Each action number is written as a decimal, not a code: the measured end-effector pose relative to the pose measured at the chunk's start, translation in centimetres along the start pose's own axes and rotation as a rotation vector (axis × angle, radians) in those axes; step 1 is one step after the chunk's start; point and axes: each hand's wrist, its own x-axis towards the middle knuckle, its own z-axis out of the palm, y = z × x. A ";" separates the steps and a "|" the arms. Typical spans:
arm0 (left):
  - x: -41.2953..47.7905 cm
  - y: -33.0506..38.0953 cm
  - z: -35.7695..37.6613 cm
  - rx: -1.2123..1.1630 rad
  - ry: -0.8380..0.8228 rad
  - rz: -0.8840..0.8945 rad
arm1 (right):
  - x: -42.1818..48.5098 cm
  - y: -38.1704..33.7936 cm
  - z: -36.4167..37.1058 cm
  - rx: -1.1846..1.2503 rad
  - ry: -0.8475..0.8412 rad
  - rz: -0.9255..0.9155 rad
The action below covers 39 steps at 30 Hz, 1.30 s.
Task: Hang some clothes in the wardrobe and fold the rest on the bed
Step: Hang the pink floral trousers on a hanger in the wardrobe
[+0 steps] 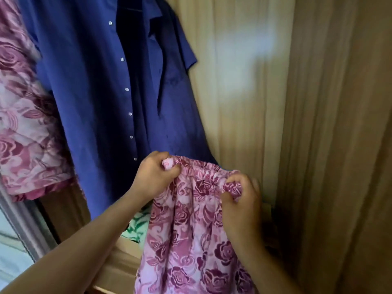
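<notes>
View: head camera, looking into the open wardrobe (244,92) from close range.

Held item: rose-print garment (191,240) with a gathered elastic waistband (203,166), raised in front of the wardrobe and hanging down freely below the hands; whether it is a skirt or trousers cannot be told.

Left hand (154,175): fingers curled round the left end of the waistband, bunching the cloth in the fist.

Right hand (239,206): fingers and thumb pinching the right end of the waistband, so the band is stretched between the 2 hands.

Done, hung item 1: blue button-front shirt (95,92), hanging full length inside the wardrobe; its hanger is out of view above.

Done, hung item 2: rose-print top (25,124), hanging just to the left of the blue shirt, its print matching the held garment.

Other cloth: green patterned fabric (135,228), lying low in the wardrobe behind the left forearm; its state cannot be told.

Progress (judgement): hanging is partly complete, with 2 garments up and a 3rd in hand, not yet on any hanger.

Remaining (judgement): place the held garment, then fold the rest; the bed and any folded pile are not shown.
</notes>
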 end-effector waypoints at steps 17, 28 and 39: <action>19.1 2.0 1.4 -0.174 -0.076 0.373 | 18.2 -4.2 -1.8 -1.023 0.027 -0.305; 31.4 8.4 -6.0 -0.035 0.077 0.450 | 30.6 -14.6 -2.4 -1.126 0.140 -0.263; 31.7 8.8 -9.3 -0.214 0.085 0.132 | 32.6 -15.1 -1.1 -0.641 0.170 -0.381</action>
